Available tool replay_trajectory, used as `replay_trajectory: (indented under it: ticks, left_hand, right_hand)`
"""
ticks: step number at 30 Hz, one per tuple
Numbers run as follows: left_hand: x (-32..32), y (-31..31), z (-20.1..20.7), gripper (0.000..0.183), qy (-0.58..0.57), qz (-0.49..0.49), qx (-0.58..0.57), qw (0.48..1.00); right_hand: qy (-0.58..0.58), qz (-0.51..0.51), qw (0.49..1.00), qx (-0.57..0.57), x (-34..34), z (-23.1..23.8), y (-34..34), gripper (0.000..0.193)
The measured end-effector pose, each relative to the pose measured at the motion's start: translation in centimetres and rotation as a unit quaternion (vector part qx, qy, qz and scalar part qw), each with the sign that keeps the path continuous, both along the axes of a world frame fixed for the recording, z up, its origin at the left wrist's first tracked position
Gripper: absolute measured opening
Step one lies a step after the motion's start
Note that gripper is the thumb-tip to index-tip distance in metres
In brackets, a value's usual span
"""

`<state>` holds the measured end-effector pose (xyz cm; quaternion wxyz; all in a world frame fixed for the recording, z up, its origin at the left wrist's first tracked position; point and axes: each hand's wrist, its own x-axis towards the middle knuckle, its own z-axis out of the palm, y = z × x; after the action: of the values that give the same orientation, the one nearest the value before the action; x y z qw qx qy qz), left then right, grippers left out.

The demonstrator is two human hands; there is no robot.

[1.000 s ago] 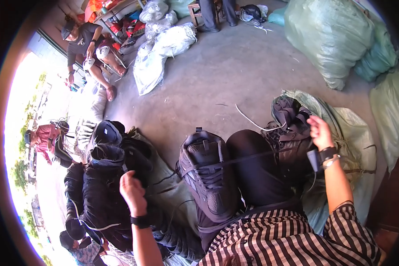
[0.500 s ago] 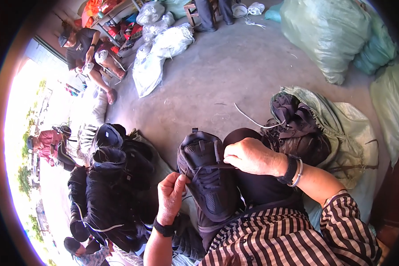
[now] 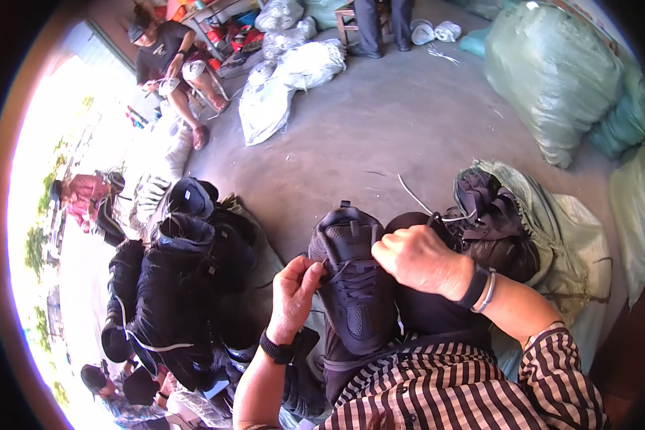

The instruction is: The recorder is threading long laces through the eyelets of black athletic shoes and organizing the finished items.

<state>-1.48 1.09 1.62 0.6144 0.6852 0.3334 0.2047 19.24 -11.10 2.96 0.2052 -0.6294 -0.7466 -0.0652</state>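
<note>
A black lace-up shoe (image 3: 356, 304) rests on my lap, its collar pointing away from me and its toe toward me. Beside its left edge, my left hand (image 3: 299, 282) pinches a dark shoelace (image 3: 329, 268) between thumb and forefinger. My right hand (image 3: 421, 259) is closed at the right of the shoe's collar, its knuckles up. Whatever its fingers hold is hidden behind the hand. Dark laces cross the shoe's tongue between the two hands.
Black shoes (image 3: 172, 287) are heaped on my left. To my right, an open woven sack (image 3: 562, 236) holds dark shoes or laces (image 3: 491, 222). Large pale green sacks (image 3: 552, 79) stand farther right. A seated person (image 3: 166, 54) works at the far left; white bags (image 3: 294, 79) lie nearby.
The lace stretched from the shoe to my right hand no longer shows; that hand has come nearer the collar. My left hand still pinches at the left edge. The whole view has shifted.
</note>
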Motion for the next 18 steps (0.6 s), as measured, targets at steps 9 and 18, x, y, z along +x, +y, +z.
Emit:
replay_trajectory:
  ticks: [9,18]
  left_hand:
    - [1.0,1.3,0.9,0.018,0.018,-0.054,-0.063,0.996]
    - [3.0,0.5,2.9,0.010,0.111,-0.027,0.498,0.859]
  right_hand:
    - [0.527,-0.044,0.791,-0.308,2.6,0.2,0.2,0.017]
    - [0.249,0.015,0.957,-0.148,2.4,0.2,0.6,0.014]
